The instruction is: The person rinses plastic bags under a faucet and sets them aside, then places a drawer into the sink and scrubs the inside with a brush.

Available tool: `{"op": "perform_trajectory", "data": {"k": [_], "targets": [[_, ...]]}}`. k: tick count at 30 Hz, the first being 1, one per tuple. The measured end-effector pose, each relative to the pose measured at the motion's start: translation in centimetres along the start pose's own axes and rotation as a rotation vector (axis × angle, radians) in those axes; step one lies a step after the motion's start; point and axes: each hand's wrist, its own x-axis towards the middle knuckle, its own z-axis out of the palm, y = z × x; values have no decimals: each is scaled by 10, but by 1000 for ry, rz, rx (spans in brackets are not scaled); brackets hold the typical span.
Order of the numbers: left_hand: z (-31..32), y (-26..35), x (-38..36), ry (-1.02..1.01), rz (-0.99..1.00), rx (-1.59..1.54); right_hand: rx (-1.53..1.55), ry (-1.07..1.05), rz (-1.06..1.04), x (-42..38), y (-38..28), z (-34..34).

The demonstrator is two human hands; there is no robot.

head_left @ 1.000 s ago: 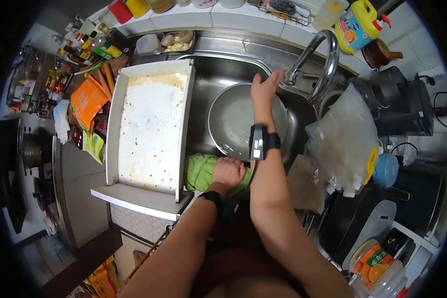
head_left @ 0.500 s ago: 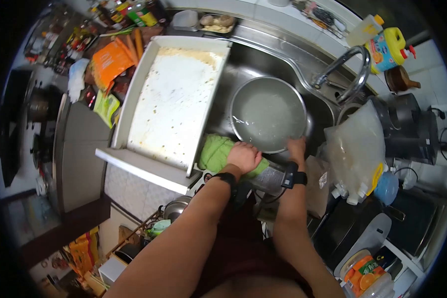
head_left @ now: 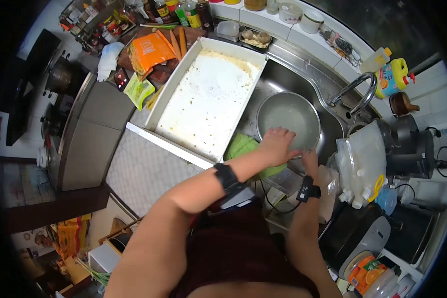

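A round metal basin (head_left: 289, 115) with cloudy water stands in the steel sink (head_left: 275, 74). My left hand (head_left: 278, 143) reaches over the basin's near edge, palm down, its fingers spread and nothing visible in them. At the basin's near right rim, the fingers of my right hand (head_left: 309, 161) are bent around the edge, partly hidden. Beneath my left wrist lies a green cloth (head_left: 241, 145) on the sink's front edge. Left of the basin, a large white drawer-like tray (head_left: 203, 99) with crumbs and yellowish stains rests partly across the sink.
A curved faucet (head_left: 367, 82) rises at the sink's right rear. Cloudy plastic bags with spouts (head_left: 360, 159) sit on the right. An orange packet (head_left: 153, 49) and carrots (head_left: 182, 42) lie behind the tray. Yellow detergent bottle (head_left: 392, 77) stands at the back right.
My left hand has left the green cloth and moved forward and right, over the basin's edge. My right hand stays at the rim. The view has shifted, showing more of the left side.
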Motion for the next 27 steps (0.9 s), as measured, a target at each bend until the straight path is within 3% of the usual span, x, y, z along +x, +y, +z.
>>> {"op": "perform_trajectory", "data": {"k": [3, 7, 9, 14, 17, 19, 20, 22, 27], "targets": [[-63, -11, -41, 154, 85, -191, 87, -27, -122, -23, -34, 8], [-120, -58, -115, 309, -129, -545, 354, -240, -158, -50, -98, 32], [-141, -84, -157, 308, -387, -860, 444, -375, -155, -74, -144, 36], [-167, -139, -236, 113, -894, -1057, 478, -473, -76, -108, -218, 71], [-154, -175, -258, 339, -1055, -1274, 462, -453, -1, -106, -230, 99], [-149, -204, -261, 429, -1005, -1423, 597, -485, 119, -97, -230, 116], [-152, -209, -259, 501, -986, -1470, 792, -601, 129, -94, -227, 119], [-159, -217, -250, 631, -923, -1499, 869, -614, 137, -89, -225, 127], [-167, -252, -237, 574, -735, -1626, 1000, -627, 101, -94, -232, 124]]}}
